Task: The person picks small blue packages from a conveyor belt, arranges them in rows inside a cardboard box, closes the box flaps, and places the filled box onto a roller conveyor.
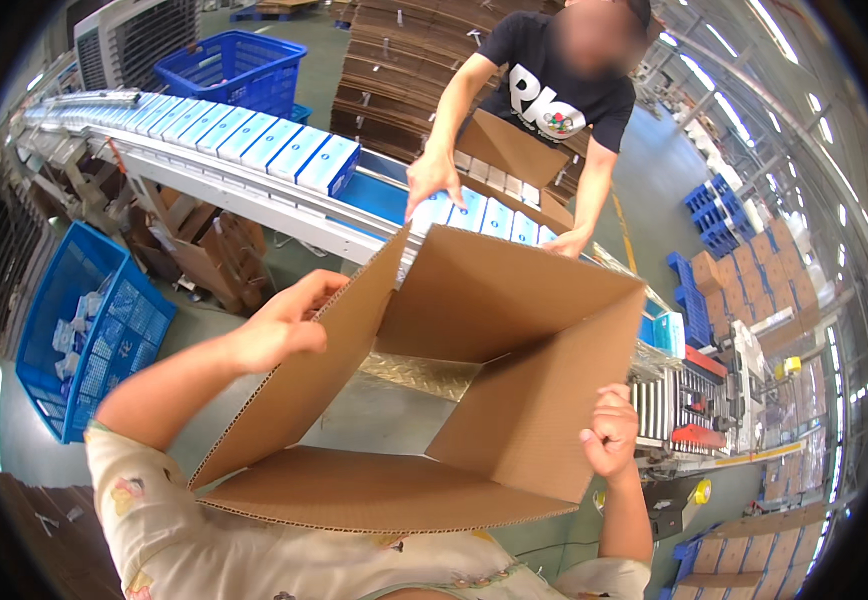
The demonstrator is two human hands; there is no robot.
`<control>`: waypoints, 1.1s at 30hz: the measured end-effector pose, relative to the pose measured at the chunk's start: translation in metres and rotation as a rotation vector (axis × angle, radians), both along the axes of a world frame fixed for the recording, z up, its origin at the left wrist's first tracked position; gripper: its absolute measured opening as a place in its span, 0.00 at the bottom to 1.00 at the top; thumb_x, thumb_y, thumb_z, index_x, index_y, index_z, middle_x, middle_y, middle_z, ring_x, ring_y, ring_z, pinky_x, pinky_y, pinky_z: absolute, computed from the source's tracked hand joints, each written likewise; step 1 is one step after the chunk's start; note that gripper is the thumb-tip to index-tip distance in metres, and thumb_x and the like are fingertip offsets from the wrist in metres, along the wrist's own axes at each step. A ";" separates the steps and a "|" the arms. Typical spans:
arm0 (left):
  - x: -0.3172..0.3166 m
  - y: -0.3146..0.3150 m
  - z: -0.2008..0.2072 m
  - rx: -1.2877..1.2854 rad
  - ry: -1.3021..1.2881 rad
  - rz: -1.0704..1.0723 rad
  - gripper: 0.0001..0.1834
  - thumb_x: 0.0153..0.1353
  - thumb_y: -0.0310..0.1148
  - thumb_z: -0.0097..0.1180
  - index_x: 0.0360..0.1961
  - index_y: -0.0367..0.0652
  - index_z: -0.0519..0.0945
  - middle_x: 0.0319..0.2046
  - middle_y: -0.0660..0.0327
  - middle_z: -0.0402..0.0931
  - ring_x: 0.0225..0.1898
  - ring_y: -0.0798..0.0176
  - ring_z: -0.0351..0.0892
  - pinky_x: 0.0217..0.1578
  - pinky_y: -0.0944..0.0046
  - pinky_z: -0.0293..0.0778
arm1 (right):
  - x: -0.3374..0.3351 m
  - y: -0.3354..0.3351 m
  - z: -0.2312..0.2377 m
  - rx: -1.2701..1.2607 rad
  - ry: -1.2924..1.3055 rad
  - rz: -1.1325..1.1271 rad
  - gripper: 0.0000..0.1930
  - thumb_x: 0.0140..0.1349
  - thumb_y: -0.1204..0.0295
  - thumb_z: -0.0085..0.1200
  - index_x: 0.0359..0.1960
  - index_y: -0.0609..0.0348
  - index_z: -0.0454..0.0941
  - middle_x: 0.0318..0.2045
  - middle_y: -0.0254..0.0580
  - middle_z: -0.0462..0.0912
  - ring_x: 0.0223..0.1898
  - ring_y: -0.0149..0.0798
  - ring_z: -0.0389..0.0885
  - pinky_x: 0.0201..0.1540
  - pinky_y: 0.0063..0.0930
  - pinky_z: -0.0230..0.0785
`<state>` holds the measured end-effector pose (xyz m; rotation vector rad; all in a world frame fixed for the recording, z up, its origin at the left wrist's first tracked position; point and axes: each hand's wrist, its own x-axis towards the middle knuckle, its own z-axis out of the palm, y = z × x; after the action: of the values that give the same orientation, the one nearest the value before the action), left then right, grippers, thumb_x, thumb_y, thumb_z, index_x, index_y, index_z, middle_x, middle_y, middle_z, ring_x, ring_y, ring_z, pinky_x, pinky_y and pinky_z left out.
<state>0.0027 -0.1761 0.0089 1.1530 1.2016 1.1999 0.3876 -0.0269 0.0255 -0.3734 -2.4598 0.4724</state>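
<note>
We hold an open-ended cardboard box (474, 380) up in front of us, both ends unfolded so that we look straight through it to the metal floor plate (419, 372) below. Our left hand (284, 325) grips the top edge of the box's left wall, fingers curled over the corrugated rim. Our right hand (609, 432) is clenched on the outer edge of the box's right wall, thumb side toward us. The near flap (374, 492) lies flat toward our chest, not yet folded.

As we judge it, we are squaring the flat blank into a tube; the box is spread open but no bottom is closed. The next move seems to call for turning the flaps inward while the walls stay square, which needs one hand to let go and press a flap while the other steadies the box.

Beyond the box, a conveyor (254, 190) carries a row of white and blue cartons (254, 140). Behind the far wall of the box another person leans over the conveyor, one hand (432, 178) spread above the cartons, the other hand (566, 243) resting close to the box's far edge, with a second cardboard box (514, 150) at their chest. Left of the box stands a blue plastic crate (89, 330) with small packets; a stack of flat cardboard (394, 70) rises behind the conveyor.
</note>
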 end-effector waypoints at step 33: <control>0.073 -0.036 -0.151 -0.166 0.560 0.478 0.39 0.55 0.45 0.53 0.61 0.39 0.50 0.53 0.45 0.64 0.55 0.52 0.64 0.54 0.60 0.60 | -0.102 0.106 -0.014 0.664 0.074 -0.052 0.13 0.56 0.65 0.43 0.22 0.59 0.75 0.23 0.51 0.75 0.28 0.53 0.73 0.37 0.44 0.63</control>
<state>0.0757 -0.2123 -0.1424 1.1460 2.0509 1.1172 0.2856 0.0789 0.0117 -0.1345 -2.3596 -0.3511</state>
